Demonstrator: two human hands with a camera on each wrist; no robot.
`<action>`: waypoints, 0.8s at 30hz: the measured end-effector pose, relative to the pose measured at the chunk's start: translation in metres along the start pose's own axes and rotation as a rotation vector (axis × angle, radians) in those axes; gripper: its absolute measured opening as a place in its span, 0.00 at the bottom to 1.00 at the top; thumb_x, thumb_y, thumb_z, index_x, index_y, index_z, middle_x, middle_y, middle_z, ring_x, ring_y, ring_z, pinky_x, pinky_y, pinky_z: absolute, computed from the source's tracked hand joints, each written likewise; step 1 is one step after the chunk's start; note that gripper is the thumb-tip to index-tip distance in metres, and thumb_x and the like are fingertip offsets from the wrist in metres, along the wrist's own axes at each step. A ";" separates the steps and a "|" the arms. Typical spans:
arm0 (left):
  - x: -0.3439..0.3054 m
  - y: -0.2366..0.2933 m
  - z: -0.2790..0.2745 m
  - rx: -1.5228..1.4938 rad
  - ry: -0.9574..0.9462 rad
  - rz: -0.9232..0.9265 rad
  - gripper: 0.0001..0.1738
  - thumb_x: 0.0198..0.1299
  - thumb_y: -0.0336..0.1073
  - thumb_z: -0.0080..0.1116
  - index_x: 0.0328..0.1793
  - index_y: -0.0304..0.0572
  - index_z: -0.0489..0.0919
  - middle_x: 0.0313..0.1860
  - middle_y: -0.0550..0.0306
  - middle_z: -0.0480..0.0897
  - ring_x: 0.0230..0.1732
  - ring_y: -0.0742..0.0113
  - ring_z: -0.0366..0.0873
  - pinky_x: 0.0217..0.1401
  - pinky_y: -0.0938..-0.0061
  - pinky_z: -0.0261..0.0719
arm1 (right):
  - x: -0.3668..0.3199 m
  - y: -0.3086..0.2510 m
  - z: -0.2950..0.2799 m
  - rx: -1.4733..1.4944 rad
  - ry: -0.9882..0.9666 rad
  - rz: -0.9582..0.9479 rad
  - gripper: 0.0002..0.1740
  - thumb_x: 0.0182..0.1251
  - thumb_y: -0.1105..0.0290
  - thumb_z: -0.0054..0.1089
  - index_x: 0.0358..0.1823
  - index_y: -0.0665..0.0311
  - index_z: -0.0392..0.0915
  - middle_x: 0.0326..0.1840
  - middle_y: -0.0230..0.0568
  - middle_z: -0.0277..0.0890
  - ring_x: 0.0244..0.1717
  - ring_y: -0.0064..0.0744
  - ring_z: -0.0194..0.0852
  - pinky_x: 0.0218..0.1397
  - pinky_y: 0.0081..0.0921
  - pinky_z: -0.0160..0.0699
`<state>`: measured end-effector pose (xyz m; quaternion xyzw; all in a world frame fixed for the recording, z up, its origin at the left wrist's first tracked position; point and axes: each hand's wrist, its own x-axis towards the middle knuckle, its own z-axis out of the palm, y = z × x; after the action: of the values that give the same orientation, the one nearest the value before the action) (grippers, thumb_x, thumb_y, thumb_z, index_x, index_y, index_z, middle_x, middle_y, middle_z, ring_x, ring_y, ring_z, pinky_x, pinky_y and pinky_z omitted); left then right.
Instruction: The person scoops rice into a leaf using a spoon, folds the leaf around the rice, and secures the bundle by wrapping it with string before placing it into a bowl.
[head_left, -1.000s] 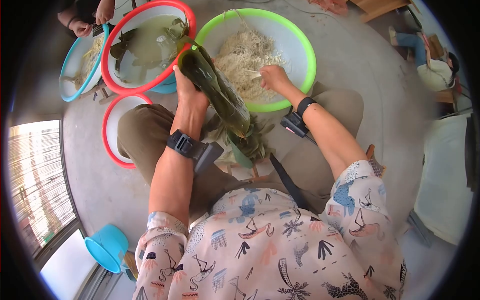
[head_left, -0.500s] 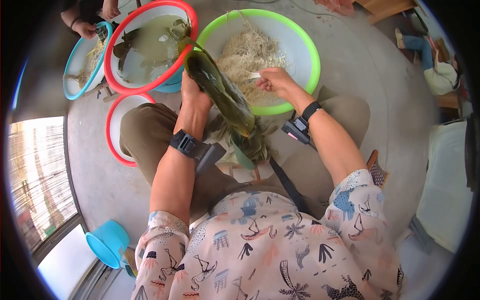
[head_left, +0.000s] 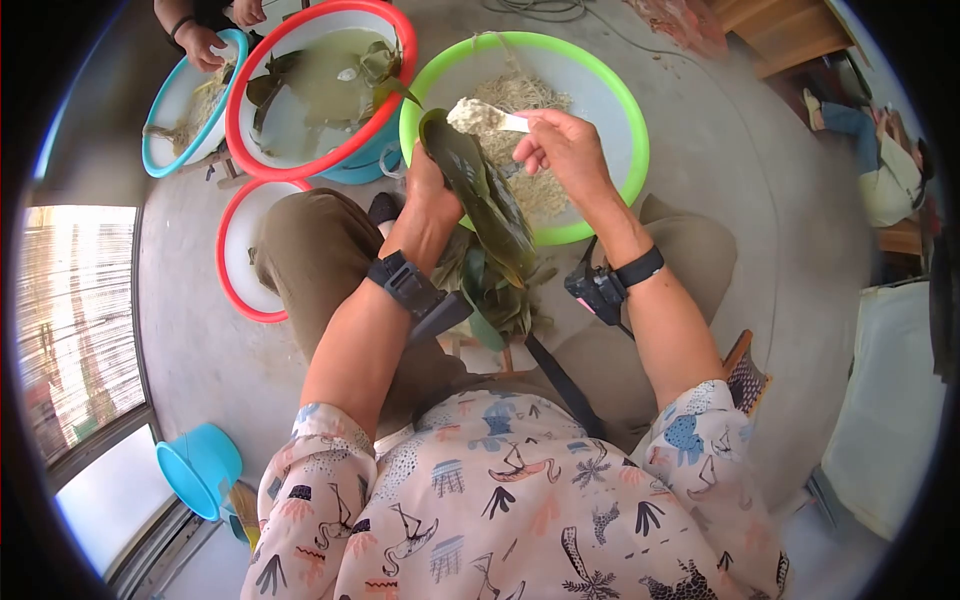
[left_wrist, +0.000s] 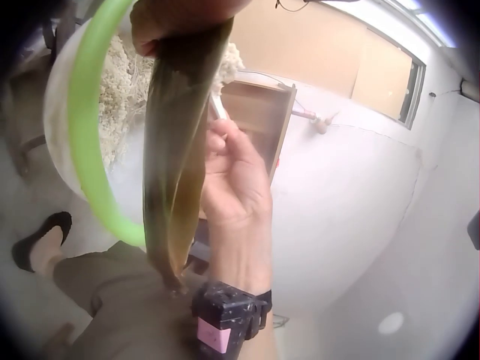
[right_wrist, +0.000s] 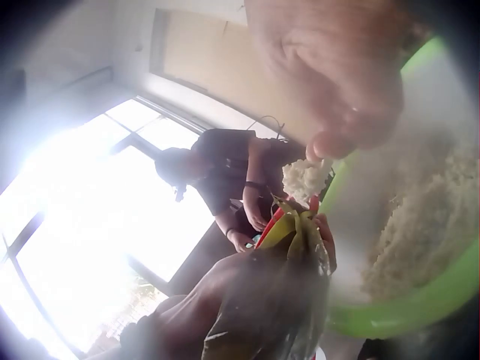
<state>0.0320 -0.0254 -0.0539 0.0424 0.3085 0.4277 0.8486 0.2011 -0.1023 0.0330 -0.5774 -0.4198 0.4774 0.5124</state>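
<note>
Gripping a long dark green folded leaf [head_left: 485, 205] near its upper end, the left hand [head_left: 430, 190] has its fingers curled round it. It holds the leaf tilted above the person's lap, with the upper end over the near rim of a white plastic basin with a green rim [head_left: 625, 110]. The right hand [head_left: 570, 150] pinches the handle of a small white spoon heaped with white rice [head_left: 478, 116], and the heap hangs just above the leaf's open top. More rice lies in the green-rimmed basin.

Just beside that basin, on the left, stands a red-rimmed basin of cloudy water [head_left: 240, 110] with leaves soaking in it. Beyond it is a blue-rimmed basin [head_left: 150, 140], with another person's hand [head_left: 205, 45] at its edge. A second red-rimmed basin [head_left: 225, 260] sits on the concrete floor [head_left: 180, 340] by the left knee. Loose green leaves [head_left: 490, 290] lie heaped in the lap below the held one.
</note>
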 end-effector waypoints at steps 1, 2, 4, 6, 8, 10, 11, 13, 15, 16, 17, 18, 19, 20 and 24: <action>0.000 -0.003 0.001 0.009 -0.037 -0.021 0.16 0.70 0.42 0.45 0.48 0.39 0.78 0.40 0.49 0.83 0.38 0.56 0.82 0.41 0.58 0.83 | 0.000 0.001 0.005 -0.106 0.013 -0.064 0.15 0.70 0.70 0.46 0.50 0.72 0.77 0.28 0.43 0.82 0.21 0.29 0.75 0.27 0.26 0.74; 0.001 -0.007 0.002 0.018 -0.074 -0.044 0.16 0.70 0.42 0.44 0.49 0.39 0.78 0.41 0.49 0.83 0.39 0.56 0.82 0.42 0.57 0.83 | 0.001 0.005 0.010 -0.104 0.017 -0.063 0.15 0.70 0.70 0.46 0.50 0.72 0.77 0.28 0.43 0.82 0.21 0.29 0.75 0.27 0.26 0.74; -0.003 -0.012 0.009 0.030 -0.058 -0.053 0.16 0.72 0.42 0.42 0.50 0.39 0.78 0.43 0.50 0.83 0.41 0.56 0.83 0.46 0.58 0.83 | 0.000 0.007 0.020 -0.627 0.119 -0.551 0.12 0.67 0.71 0.50 0.45 0.71 0.77 0.27 0.45 0.81 0.23 0.40 0.78 0.29 0.34 0.77; -0.006 -0.015 0.014 -0.038 -0.070 -0.076 0.17 0.72 0.42 0.41 0.50 0.39 0.77 0.43 0.52 0.83 0.43 0.57 0.83 0.50 0.58 0.83 | -0.002 0.007 0.021 -0.750 0.141 -0.726 0.10 0.63 0.72 0.53 0.43 0.68 0.77 0.28 0.48 0.79 0.28 0.50 0.78 0.32 0.41 0.77; -0.010 -0.016 0.021 -0.006 -0.014 -0.042 0.16 0.72 0.42 0.38 0.44 0.41 0.76 0.38 0.57 0.81 0.38 0.61 0.80 0.41 0.63 0.82 | -0.003 0.008 0.020 -0.933 0.080 -0.802 0.12 0.65 0.77 0.55 0.50 0.67 0.76 0.33 0.48 0.81 0.33 0.47 0.81 0.34 0.37 0.79; -0.011 -0.015 0.022 -0.032 -0.061 -0.067 0.16 0.72 0.42 0.38 0.46 0.41 0.76 0.39 0.56 0.82 0.39 0.61 0.80 0.43 0.63 0.82 | -0.002 0.008 0.019 -0.911 0.106 -0.826 0.12 0.63 0.77 0.54 0.48 0.66 0.77 0.31 0.49 0.80 0.33 0.49 0.80 0.32 0.38 0.78; -0.011 -0.014 0.023 -0.032 -0.062 -0.067 0.16 0.72 0.42 0.38 0.46 0.41 0.76 0.39 0.56 0.82 0.39 0.61 0.80 0.43 0.63 0.82 | -0.001 0.007 0.017 -0.890 0.133 -0.850 0.12 0.62 0.77 0.54 0.46 0.65 0.77 0.30 0.49 0.78 0.32 0.51 0.80 0.31 0.40 0.78; -0.017 -0.012 0.030 0.042 -0.035 -0.078 0.19 0.73 0.45 0.38 0.50 0.40 0.76 0.40 0.55 0.82 0.39 0.60 0.81 0.44 0.62 0.82 | 0.002 0.005 0.009 -0.783 0.194 -0.788 0.11 0.63 0.76 0.54 0.47 0.64 0.77 0.31 0.49 0.79 0.32 0.50 0.80 0.31 0.38 0.78; -0.017 -0.006 0.021 0.006 -0.095 -0.109 0.20 0.73 0.46 0.42 0.52 0.38 0.77 0.43 0.51 0.83 0.42 0.57 0.82 0.48 0.60 0.83 | 0.001 0.003 -0.002 -0.650 0.277 -0.602 0.08 0.67 0.73 0.53 0.44 0.65 0.78 0.31 0.49 0.81 0.33 0.50 0.81 0.32 0.37 0.78; -0.017 -0.003 0.016 -0.028 -0.157 -0.139 0.22 0.72 0.47 0.45 0.55 0.35 0.77 0.46 0.48 0.84 0.46 0.55 0.82 0.52 0.59 0.83 | 0.001 0.005 -0.008 -0.652 0.279 -0.602 0.08 0.67 0.73 0.53 0.44 0.65 0.78 0.31 0.49 0.81 0.33 0.50 0.81 0.32 0.37 0.78; -0.016 -0.001 0.012 -0.028 -0.157 -0.145 0.22 0.72 0.47 0.45 0.55 0.35 0.77 0.46 0.48 0.84 0.46 0.55 0.82 0.52 0.59 0.83 | 0.002 0.010 -0.015 -0.617 0.272 -0.440 0.08 0.67 0.71 0.53 0.42 0.65 0.79 0.29 0.49 0.80 0.32 0.51 0.81 0.33 0.38 0.79; -0.021 0.003 0.016 -0.051 -0.158 -0.160 0.22 0.71 0.48 0.47 0.54 0.35 0.78 0.45 0.48 0.84 0.46 0.55 0.82 0.51 0.60 0.83 | 0.004 0.016 -0.022 -0.579 0.265 -0.277 0.08 0.67 0.70 0.54 0.39 0.65 0.79 0.27 0.49 0.79 0.31 0.52 0.80 0.33 0.40 0.79; -0.023 0.006 0.017 -0.074 -0.159 -0.174 0.23 0.70 0.49 0.49 0.54 0.34 0.78 0.45 0.47 0.84 0.46 0.55 0.82 0.51 0.61 0.83 | 0.005 0.025 -0.027 -0.662 0.267 -0.229 0.09 0.65 0.71 0.53 0.32 0.67 0.80 0.24 0.54 0.79 0.30 0.54 0.81 0.36 0.43 0.80; -0.023 0.011 0.014 -0.072 -0.158 -0.181 0.23 0.70 0.49 0.49 0.54 0.34 0.78 0.45 0.47 0.84 0.46 0.55 0.82 0.51 0.61 0.83 | 0.008 0.037 -0.032 -0.662 0.272 -0.224 0.09 0.65 0.71 0.53 0.32 0.67 0.80 0.24 0.54 0.79 0.30 0.54 0.81 0.36 0.43 0.80; -0.035 0.027 0.019 -0.029 -0.211 -0.148 0.21 0.67 0.50 0.54 0.52 0.38 0.78 0.45 0.49 0.83 0.46 0.58 0.82 0.48 0.67 0.85 | 0.009 0.077 -0.040 -1.206 0.147 -0.193 0.08 0.58 0.76 0.53 0.27 0.69 0.80 0.25 0.58 0.79 0.31 0.58 0.81 0.37 0.46 0.80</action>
<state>0.0080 -0.0313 -0.0126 0.0522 0.2137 0.3613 0.9061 0.2416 -0.1106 -0.0436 -0.7563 -0.6300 0.0660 0.1639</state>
